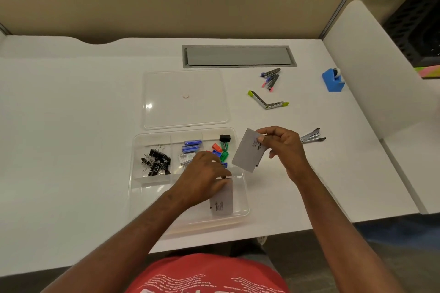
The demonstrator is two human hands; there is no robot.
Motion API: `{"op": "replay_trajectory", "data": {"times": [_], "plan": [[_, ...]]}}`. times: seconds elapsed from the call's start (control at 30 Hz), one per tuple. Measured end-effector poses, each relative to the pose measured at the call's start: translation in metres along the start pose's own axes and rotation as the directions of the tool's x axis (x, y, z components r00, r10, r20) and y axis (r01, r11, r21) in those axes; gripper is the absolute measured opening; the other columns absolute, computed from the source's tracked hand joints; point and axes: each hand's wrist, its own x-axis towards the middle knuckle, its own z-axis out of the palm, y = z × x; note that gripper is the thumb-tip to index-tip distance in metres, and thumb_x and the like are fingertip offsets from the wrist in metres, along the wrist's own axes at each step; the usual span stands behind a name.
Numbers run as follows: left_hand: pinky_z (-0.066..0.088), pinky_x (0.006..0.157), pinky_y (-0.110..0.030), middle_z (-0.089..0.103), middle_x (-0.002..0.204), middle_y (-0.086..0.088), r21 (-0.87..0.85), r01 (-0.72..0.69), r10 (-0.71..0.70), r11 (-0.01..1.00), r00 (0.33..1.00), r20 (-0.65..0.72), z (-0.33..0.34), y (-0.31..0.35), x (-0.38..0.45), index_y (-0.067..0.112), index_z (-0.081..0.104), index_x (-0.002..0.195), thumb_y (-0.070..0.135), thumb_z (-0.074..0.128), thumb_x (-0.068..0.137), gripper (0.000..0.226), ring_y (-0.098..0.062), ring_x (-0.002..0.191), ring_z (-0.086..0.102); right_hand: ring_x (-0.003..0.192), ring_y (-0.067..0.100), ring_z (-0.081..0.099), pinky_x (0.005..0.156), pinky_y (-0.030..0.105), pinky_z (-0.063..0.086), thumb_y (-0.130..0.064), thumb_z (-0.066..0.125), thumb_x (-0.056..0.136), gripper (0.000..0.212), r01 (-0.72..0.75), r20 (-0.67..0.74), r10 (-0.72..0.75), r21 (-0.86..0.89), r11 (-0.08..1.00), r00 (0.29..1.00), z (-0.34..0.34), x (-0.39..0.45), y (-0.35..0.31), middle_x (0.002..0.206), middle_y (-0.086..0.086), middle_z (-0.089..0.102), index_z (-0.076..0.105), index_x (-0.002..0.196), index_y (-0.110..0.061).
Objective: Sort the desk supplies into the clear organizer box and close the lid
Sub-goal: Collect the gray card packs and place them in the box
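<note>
The clear organizer box [142,200] lies open at the desk's front edge, and its clear lid [185,112] lies flat just behind it. Its back compartments hold black binder clips [156,160], blue staple boxes [191,145] and coloured sharpeners [222,151]. My left hand [203,177] reaches into the front compartment, fingers pinched on the top edge of a grey card [222,202] standing there. My right hand [283,150] holds a second grey card [247,151] tilted in the air just right of the box.
Several staplers with coloured tips [271,79] and an opened green-tipped one [267,101] lie at the back right. A metal stapler [312,138] lies behind my right hand. A blue tape dispenser [333,79] stands far right. A grey cable hatch [238,56] is set into the desk.
</note>
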Motion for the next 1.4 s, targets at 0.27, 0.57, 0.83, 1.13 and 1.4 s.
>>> {"op": "replay_trajectory", "data": {"times": [0.27, 0.57, 0.83, 1.13, 1.4], "plan": [[0.044, 0.091, -0.037, 0.074, 0.098, 0.005, -0.019, 0.055, -0.056, 0.998, 0.994, -0.099, 0.001, -0.003, -0.013, 0.029, 0.077, 0.098, 0.032, 0.07, 0.087, 0.014, -0.018, 0.105, 0.061, 0.066, 0.003, 0.064, 0.048, 0.02, 0.044, -0.016, 0.07, 0.089, 0.01, -0.025, 0.23, 0.102, -0.317, 0.948, 0.968, 0.027, -0.015, 0.008, 0.075, -0.006, 0.073, 0.073, 0.099, -0.017], [0.042, 0.091, -0.032, 0.065, 0.101, 0.008, -0.1, 0.054, -0.085, 0.994, 0.938, -0.337, 0.001, -0.017, -0.016, 0.023, 0.067, 0.099, 0.025, 0.061, 0.091, 0.011, -0.013, 0.101, 0.057, 0.076, 0.007, 0.069, 0.05, 0.009, 0.043, -0.026, 0.07, 0.089, 0.008, 0.017, 0.35, 0.158, -0.449, 0.894, 0.923, 0.047, -0.028, 0.013, 0.08, -0.008, 0.073, 0.072, 0.097, -0.025], [0.032, 0.101, -0.025, 0.064, 0.114, 0.007, -0.089, 0.076, -0.102, 0.993, 0.939, -0.328, 0.008, -0.019, -0.013, 0.024, 0.066, 0.109, 0.029, 0.06, 0.091, 0.02, -0.013, 0.115, 0.054, 0.082, 0.002, 0.065, 0.075, 0.017, 0.048, -0.031, 0.069, 0.089, 0.021, 0.172, 0.389, 0.135, -0.658, 0.733, 0.912, 0.059, -0.032, 0.02, 0.104, -0.009, 0.074, 0.075, 0.11, -0.027], [0.034, 0.109, -0.033, 0.062, 0.125, 0.004, -0.12, 0.071, -0.108, 0.99, 0.935, -0.339, 0.007, -0.019, -0.006, 0.021, 0.063, 0.12, 0.022, 0.064, 0.087, 0.033, -0.018, 0.128, 0.05, 0.098, 0.012, 0.063, 0.083, 0.027, 0.05, -0.038, 0.054, 0.098, 0.029, 0.34, 0.351, -0.077, -0.794, 0.504, 0.933, 0.059, -0.034, 0.011, 0.117, -0.005, 0.07, 0.069, 0.121, -0.028], [0.013, 0.123, -0.039, 0.031, 0.159, 0.001, -0.139, 0.205, -0.234, 0.969, 0.941, -0.244, 0.0, -0.017, 0.016, 0.022, 0.03, 0.153, 0.055, 0.046, 0.096, 0.068, -0.013, 0.151, 0.015, 0.149, 0.016, 0.021, 0.12, 0.035, 0.025, -0.053, 0.049, 0.097, 0.072, 0.296, 0.205, -0.232, -0.821, 0.488, 0.951, 0.041, -0.018, 0.007, 0.162, -0.003, 0.025, 0.018, 0.157, -0.027]]}}
